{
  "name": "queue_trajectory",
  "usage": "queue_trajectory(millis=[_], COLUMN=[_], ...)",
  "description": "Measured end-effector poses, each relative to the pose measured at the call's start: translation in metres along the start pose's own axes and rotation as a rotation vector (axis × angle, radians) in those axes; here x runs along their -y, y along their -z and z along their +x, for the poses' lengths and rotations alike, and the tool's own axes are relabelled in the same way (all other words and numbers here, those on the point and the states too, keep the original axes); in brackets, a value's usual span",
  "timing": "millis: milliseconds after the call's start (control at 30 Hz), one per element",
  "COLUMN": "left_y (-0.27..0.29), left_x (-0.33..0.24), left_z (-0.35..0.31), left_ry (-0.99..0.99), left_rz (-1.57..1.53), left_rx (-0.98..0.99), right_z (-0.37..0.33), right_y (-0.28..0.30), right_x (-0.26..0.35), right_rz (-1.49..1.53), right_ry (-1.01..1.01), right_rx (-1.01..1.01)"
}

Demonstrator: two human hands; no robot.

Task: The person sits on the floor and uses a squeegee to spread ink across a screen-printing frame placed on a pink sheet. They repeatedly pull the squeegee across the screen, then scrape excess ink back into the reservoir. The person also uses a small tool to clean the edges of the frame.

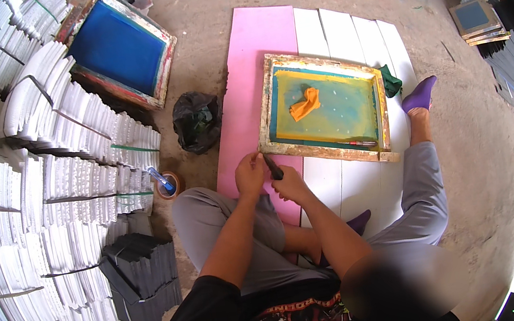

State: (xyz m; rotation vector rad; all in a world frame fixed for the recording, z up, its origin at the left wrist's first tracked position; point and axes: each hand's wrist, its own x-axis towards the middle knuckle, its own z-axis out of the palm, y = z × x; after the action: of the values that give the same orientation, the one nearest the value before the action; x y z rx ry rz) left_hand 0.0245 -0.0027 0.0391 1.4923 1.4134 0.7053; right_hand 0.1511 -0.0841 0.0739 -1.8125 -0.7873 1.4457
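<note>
My right hand [290, 184] is wrapped round a dark stick-like tool [274, 168], whose exact kind does not show. Close beside its far end, my left hand [250, 175] is closed in a pinch. What those left fingers hold, if anything, is too small to tell. Both hands are at the near left corner of a wooden screen-printing frame [326, 151], apparently by its edge. An orange cloth [305, 105] lies crumpled on the frame's yellow and blue-green mesh [345, 107]. A thin red-and-dark tool [361, 143] rests inside the near right corner.
Pink board [252, 41] and white boards [310, 29] lie beneath the frame. A green cloth [390, 81] touches its right side. Leftward are a black plastic bag [197, 123], a brown pot [168, 185], a blue screen [117, 47] and tall bundled white stacks [72, 168].
</note>
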Motion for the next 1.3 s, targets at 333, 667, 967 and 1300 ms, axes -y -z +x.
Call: queue_trajectory(millis=[333,667,967,1300], left_y=[0.012,0.012,0.003,0.0], left_x=[0.014,0.006,-0.003,0.005], left_z=[0.001,-0.002,0.0,0.004], left_ry=[0.101,0.05,0.018,-0.023], left_rz=[0.187,0.274,0.163,0.164], left_rx=[-0.204,-0.116,0.085,0.067], right_z=[0.001,0.019,0.027,0.032], right_y=[-0.007,-0.017,-0.021,-0.028], right_x=[0.0,-0.004,0.023,0.033], right_rz=[0.21,0.231,0.192,-0.025], right_ry=[-0.18,-0.192,-0.333,-0.335], right_rx=[0.274,-0.06,-0.102,-0.203])
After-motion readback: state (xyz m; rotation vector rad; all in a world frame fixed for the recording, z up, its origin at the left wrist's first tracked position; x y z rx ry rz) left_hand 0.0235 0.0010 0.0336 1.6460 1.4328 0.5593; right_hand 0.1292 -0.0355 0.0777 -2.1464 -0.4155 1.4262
